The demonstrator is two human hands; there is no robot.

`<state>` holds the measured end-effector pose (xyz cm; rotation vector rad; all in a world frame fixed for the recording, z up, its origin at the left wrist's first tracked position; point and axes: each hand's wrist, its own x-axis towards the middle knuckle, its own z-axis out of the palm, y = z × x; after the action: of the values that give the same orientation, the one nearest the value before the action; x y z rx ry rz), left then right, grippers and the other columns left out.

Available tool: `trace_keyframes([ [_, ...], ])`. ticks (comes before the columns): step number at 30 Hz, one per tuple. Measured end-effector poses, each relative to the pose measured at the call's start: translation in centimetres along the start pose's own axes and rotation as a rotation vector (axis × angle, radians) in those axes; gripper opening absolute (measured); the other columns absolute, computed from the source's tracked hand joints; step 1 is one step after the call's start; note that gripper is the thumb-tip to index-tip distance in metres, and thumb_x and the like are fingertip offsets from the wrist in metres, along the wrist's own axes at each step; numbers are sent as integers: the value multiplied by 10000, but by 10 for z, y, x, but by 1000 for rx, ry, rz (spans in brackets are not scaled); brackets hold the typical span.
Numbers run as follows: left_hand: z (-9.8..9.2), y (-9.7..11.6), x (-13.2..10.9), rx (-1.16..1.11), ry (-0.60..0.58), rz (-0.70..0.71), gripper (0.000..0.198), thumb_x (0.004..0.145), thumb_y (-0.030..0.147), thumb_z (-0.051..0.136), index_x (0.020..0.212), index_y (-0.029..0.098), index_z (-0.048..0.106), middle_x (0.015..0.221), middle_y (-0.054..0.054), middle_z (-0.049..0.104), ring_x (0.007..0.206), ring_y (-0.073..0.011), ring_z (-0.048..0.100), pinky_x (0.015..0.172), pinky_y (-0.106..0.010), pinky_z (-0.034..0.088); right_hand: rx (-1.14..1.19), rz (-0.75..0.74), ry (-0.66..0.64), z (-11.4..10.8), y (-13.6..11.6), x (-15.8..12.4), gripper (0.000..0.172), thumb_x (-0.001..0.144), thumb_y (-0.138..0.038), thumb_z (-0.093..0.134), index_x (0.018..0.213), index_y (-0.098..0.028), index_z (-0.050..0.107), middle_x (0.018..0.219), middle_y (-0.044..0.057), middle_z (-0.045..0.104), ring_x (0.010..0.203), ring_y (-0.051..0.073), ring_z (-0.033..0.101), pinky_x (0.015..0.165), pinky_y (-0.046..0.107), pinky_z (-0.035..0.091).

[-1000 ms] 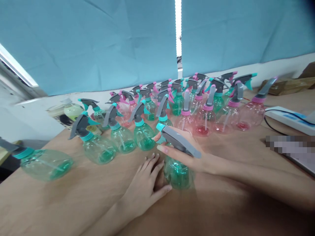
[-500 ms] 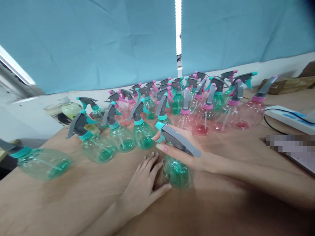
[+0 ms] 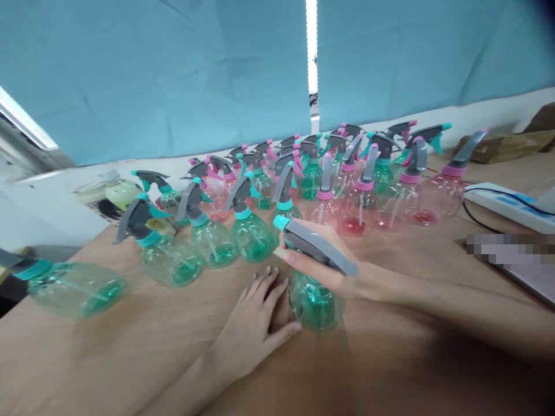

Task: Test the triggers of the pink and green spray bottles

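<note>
A clear green spray bottle with a grey head and teal nozzle stands upright on the table in front of me, its nozzle facing left. My right hand is wrapped round its neck and trigger, just below the grey head, and the trigger is mostly hidden by the fingers. Palm down, my left hand lies flat on the wooden table, fingers spread, with the thumb tip close to the bottle's base. Whether the thumb touches the bottle I cannot tell.
Behind my hands stand several green spray bottles and several pink spray bottles. One green bottle is at the far left. To the right are a white power strip with a black cable and a partly blurred flat object. A cardboard box sits behind.
The fingers of my right hand have drawn in on the trigger, and the teal trigger shows less than before. My left hand stays in place. The view has shifted slightly.
</note>
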<state>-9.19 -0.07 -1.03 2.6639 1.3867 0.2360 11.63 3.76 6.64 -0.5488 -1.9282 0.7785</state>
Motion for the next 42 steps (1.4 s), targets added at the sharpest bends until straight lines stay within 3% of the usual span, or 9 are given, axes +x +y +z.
trace_keyframes([
  [5, 0, 0, 0, -10, 38, 10, 640, 892, 589, 526, 1368, 162, 484, 1463, -177, 454, 1357, -386, 406, 1063, -616, 386, 10, -1, 4, 2, 3, -1, 232, 903, -259, 542, 717, -208, 412, 667, -59, 390, 578, 92, 358, 563, 267, 328],
  [12, 0, 1, 1, 20, -11, 2, 666, 909, 572, 511, 1397, 124, 444, 1504, -201, 391, 1386, -383, 363, 1092, -612, 350, 21, -7, 8, 3, 4, -1, 268, 906, -242, 540, 689, -213, 385, 644, -67, 367, 568, 88, 347, 556, 260, 327],
  [17, 0, 0, 0, 8, -16, -2, 688, 911, 585, 500, 1417, 126, 420, 1527, -192, 359, 1411, -370, 324, 1114, -599, 323, 36, 19, 6, 2, 4, -2, 104, 883, -289, 594, 871, -193, 557, 690, -50, 462, 595, 101, 436, 555, 259, 360],
  [20, -2, 1, 0, 1, -16, 0, 678, 910, 592, 496, 1408, 136, 432, 1526, -188, 363, 1412, -371, 322, 1112, -599, 324, 32, 57, -4, 2, 1, -2, 129, 875, -275, 601, 970, -189, 593, 688, -46, 478, 608, 111, 472, 554, 258, 379],
  [31, -2, 0, 0, -20, 15, 16, 662, 894, 578, 529, 1388, 147, 444, 1498, -195, 392, 1372, -397, 370, 1084, -615, 341, 37, 67, 1, 1, -3, -3, 145, 879, -278, 591, 981, -176, 605, 819, 10, 566, 673, 127, 522, 563, 265, 409],
  [36, 0, 5, -2, -187, 87, 10, 660, 861, 500, 610, 1404, 224, 354, 1429, -140, 452, 1306, -347, 444, 1063, -554, 387, 35, 77, 38, 3, 2, -5, 165, 880, -306, 604, 995, -187, 615, 779, -13, 570, 648, 119, 500, 581, 269, 410],
  [42, -4, 16, -5, -421, 155, -58, 650, 843, 385, 641, 1378, 215, 312, 1359, -133, 499, 1286, -316, 471, 1066, -537, 396, 104, 66, 95, 17, 4, -2, 178, 866, -335, 628, 972, -192, 611, 847, 0, 605, 688, 120, 537, 605, 269, 429],
])
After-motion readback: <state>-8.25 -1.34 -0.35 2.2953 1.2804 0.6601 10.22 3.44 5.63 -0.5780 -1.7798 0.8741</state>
